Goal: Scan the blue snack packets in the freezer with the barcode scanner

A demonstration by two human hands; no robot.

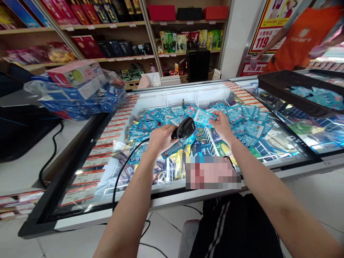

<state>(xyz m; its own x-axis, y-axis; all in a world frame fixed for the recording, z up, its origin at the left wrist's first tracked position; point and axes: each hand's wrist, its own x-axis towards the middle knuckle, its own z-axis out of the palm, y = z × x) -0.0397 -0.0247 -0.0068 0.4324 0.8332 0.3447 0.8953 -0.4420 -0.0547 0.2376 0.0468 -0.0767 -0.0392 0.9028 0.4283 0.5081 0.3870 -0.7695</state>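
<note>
My left hand (160, 139) is closed round the handle of a black barcode scanner (185, 128), whose head points right toward a blue packet. Its black cable runs down past my left forearm to the floor. My right hand (222, 123) pinches that small blue packet (202, 117) by its right edge, holding it just in front of the scanner's head. Both hands are over an open chest freezer (172, 95) covered with many similar blue packets (242, 120). More wrapped frozen goods lie under them.
A plastic bag of boxes (77, 89) rests on the freezer's left lid. A black crate (301, 91) with blue packets sits on the glass at right. A person in an orange apron (303, 36) stands at the back right. Shelves of goods line the back wall.
</note>
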